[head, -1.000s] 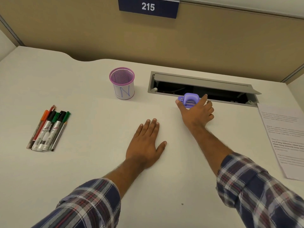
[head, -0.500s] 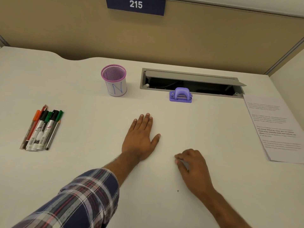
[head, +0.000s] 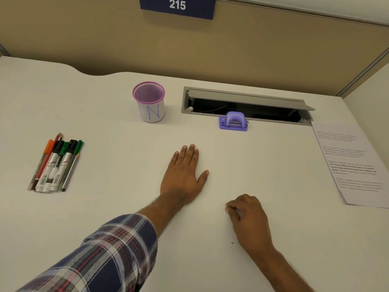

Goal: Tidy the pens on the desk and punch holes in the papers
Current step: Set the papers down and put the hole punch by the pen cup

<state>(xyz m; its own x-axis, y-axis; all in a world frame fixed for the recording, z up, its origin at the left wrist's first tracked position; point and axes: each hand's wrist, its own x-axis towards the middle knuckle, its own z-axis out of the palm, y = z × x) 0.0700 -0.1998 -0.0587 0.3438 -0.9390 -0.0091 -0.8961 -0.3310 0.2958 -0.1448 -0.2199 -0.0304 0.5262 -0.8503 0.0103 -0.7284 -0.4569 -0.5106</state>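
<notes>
Several pens and markers (head: 55,164) lie side by side on the white desk (head: 105,207) at the left. An empty purple mesh pen cup (head: 149,102) stands at the back centre. A purple hole punch (head: 233,121) sits in front of the cable tray, with no hand near it. Printed papers (head: 355,165) lie at the right edge. My left hand (head: 182,175) rests flat on the desk with straight fingers. Nearer to me, my right hand (head: 247,216) rests on the desk with loosely curled fingers and holds nothing.
An open grey cable tray (head: 248,100) is sunk into the desk behind the punch, its lid raised. A beige partition (head: 210,49) with a blue "215" sign (head: 177,6) closes the back. The desk's back edge curves at the left.
My right hand let go of the hole punch by the cable tray and drew back toward me onto the desk. My left hand stayed flat in place.
</notes>
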